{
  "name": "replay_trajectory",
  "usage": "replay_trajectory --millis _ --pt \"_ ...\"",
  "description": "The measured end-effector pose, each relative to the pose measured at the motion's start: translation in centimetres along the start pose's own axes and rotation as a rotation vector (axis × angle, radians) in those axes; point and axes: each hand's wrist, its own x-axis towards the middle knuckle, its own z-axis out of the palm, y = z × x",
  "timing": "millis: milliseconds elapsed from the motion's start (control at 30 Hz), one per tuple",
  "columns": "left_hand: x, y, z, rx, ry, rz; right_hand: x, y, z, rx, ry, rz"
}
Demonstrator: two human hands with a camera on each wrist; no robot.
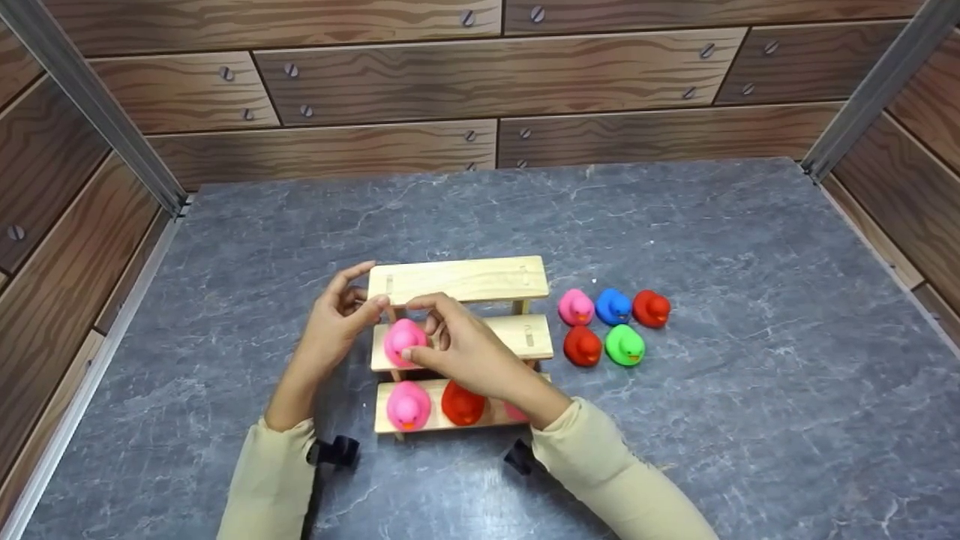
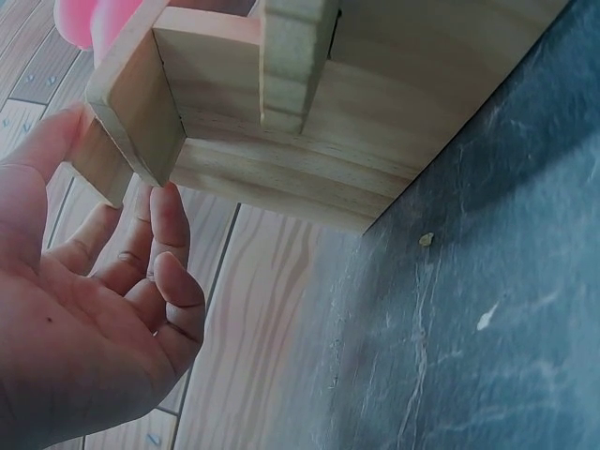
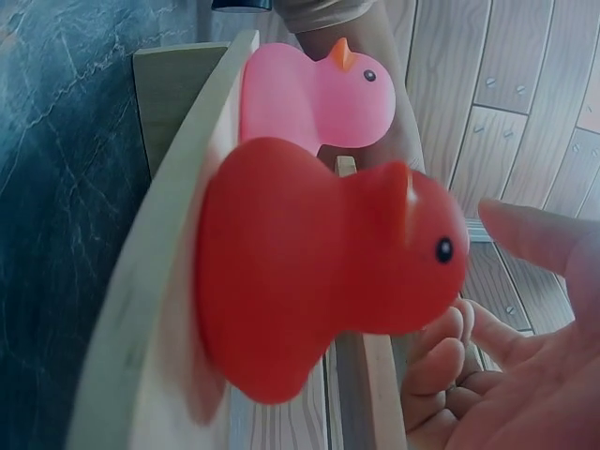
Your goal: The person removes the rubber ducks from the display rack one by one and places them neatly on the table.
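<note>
We see the left hand (image 1: 334,322) grip the top step (image 1: 457,279) by its end. Right hand (image 1: 471,346) at the pink duck (image 1: 403,334), middle step (image 1: 517,335); gripping or not, we cannot tell.

A pair of long sleeves in plain pale beige cloth covers the person's arms, the left sleeve (image 1: 270,480) and the right sleeve (image 1: 622,480) both ending short of the wrist in loose cuffs, with soft creases across the fabric. A small, blocky black device (image 1: 335,451) sits beside the left cuff, and a similar black device (image 1: 519,457) sits by the right. Each forearm is bare beyond its cuff.
</note>
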Motion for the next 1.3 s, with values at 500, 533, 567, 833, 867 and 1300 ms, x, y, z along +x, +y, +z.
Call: replay_trajectory --millis 500,533,567,833,867,1300 --pt "0.0 0.1 0.0 0.005 -0.001 0.002 0.3 -0.3 0.4 -0.035 0.043 0.008" --pt "0.0 0.1 0.0 0.005 -0.002 0.003 0.3 -0.2 0.4 -0.05 0.043 0.009" --pt "0.0 0.1 0.0 0.005 -0.003 0.004 0.3 -0.2 0.4 -0.066 0.042 0.01" --pt "-0.1 0.1 -0.1 0.009 0.0 -0.002 0.2 -0.1 0.8 -0.154 0.006 0.028" --pt "-0.1 0.1 -0.1 0.011 0.002 -0.003 0.2 -0.1 0.8 -0.163 0.001 0.03" --pt "-0.1 0.1 -0.1 0.029 -0.002 -0.001 0.2 -0.1 1.0 -0.232 -0.014 0.064"
